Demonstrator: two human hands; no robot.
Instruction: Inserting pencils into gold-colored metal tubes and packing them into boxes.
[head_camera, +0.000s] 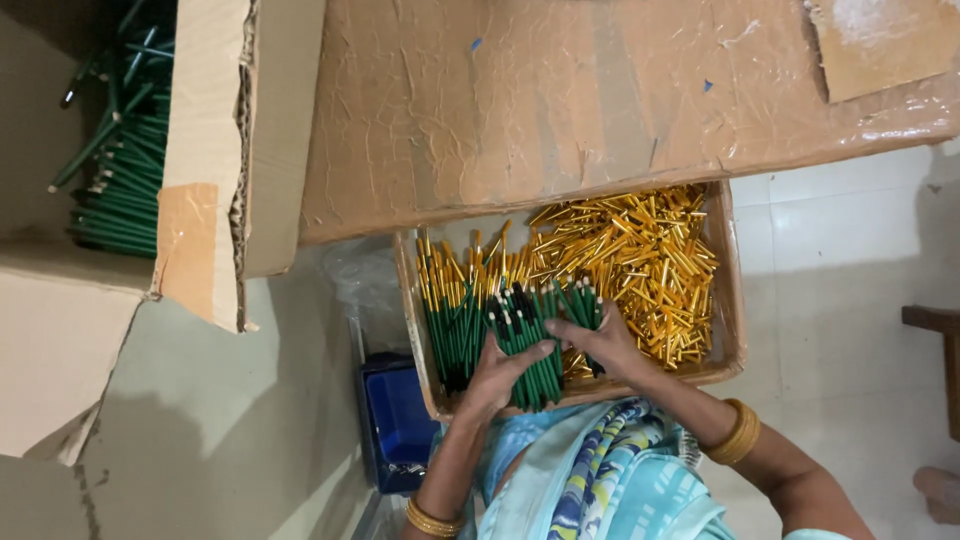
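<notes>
A shallow cardboard tray (728, 262) holds green pen barrels with gold tips (450, 310) on its left side and a heap of small gold caps (640, 260) on its right. My left hand (500, 375) and my right hand (598, 343) together clasp a bundle of green pens (535, 330) over the tray's near edge. The left hand cups the bundle from below and the left. The right hand presses it from the right. Gold bangles show on both wrists.
A large cardboard sheet (560, 100) covers the tray's far part. An open cardboard box (215, 150) at the left holds more green pens (125, 160). A blue plastic bin (395, 415) stands by the tray. White floor tiles (850, 260) lie at the right.
</notes>
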